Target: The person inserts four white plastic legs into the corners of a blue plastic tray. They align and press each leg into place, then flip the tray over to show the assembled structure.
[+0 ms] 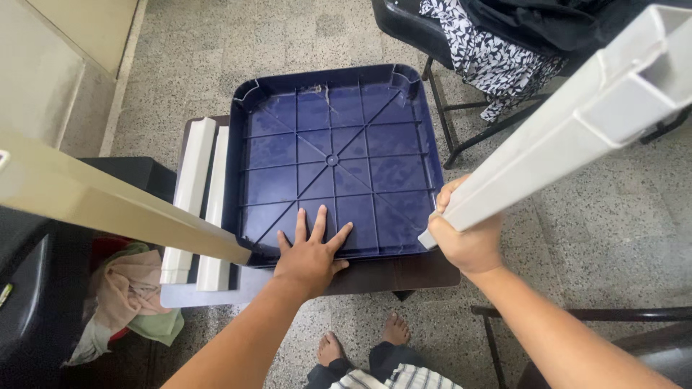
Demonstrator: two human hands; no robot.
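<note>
No packages, labels, signs or screens are showing anywhere in this view.
</note>
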